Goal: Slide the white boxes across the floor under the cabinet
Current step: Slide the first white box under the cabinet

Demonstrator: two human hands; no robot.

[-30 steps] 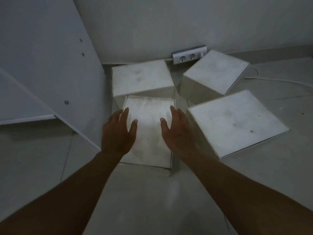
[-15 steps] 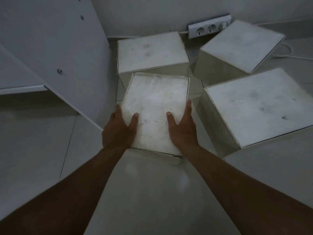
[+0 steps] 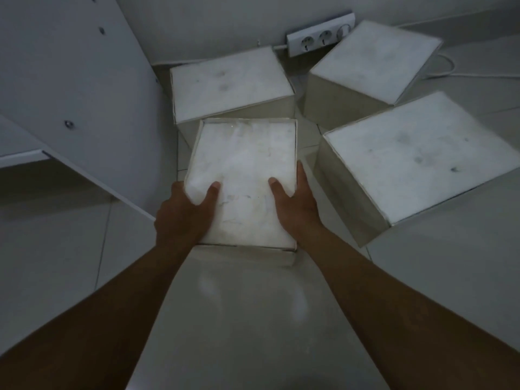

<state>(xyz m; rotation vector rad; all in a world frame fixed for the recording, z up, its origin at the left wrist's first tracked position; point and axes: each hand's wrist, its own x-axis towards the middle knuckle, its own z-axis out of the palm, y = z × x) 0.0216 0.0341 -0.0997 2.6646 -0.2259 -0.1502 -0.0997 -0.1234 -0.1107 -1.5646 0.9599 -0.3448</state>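
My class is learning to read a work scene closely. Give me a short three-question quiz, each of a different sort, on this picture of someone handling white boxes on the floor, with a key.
1. How many white boxes are in view?
2. True or false: both hands hold the same box.
3. What lies by the wall behind the boxes? A) a shoe B) a power strip C) a broom

Key
1. Four: the near box, the one behind it, the far right box and the near right box.
2. True: the left hand and the right hand grip its side edges, thumbs on top.
3. B, the power strip.
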